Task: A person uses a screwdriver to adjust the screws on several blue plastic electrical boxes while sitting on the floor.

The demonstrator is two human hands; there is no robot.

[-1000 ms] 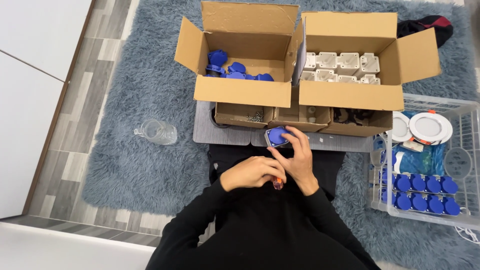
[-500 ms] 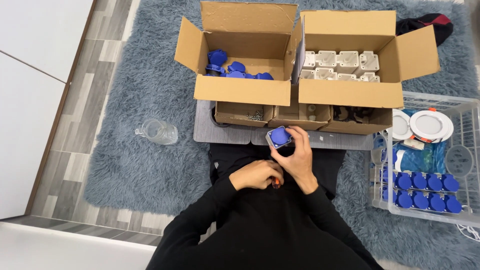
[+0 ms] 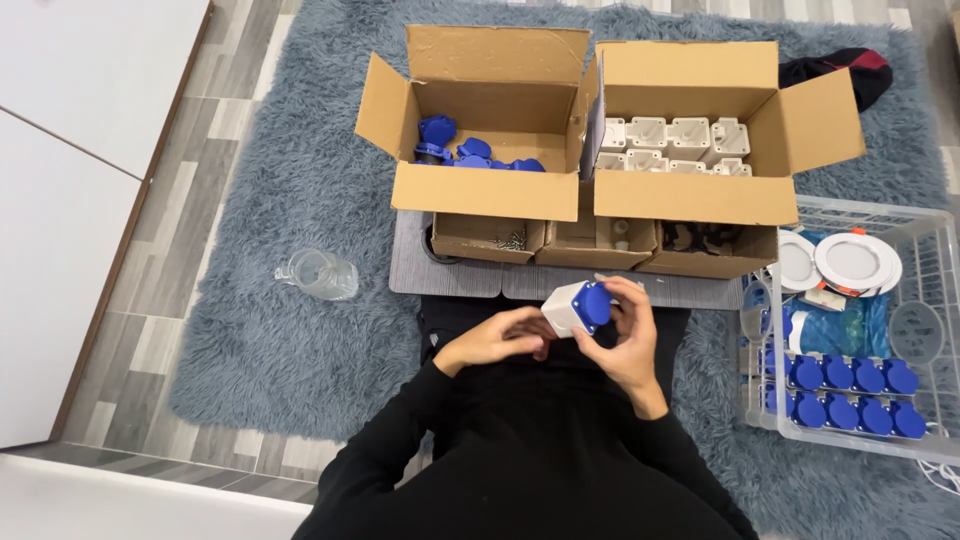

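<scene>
Gripped one white-and-blue socket (image 3: 578, 307) in right hand (image 3: 628, 345), left hand (image 3: 497, 340) pinching its edge; two open boxes (image 3: 487, 190) above, rug free at left.

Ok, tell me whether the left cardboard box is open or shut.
Open. The left box has its flaps spread outward, and blue caps show inside it at the back.

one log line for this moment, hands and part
right hand: holds white socket box with blue cap | left hand: touching box | above lap
</scene>
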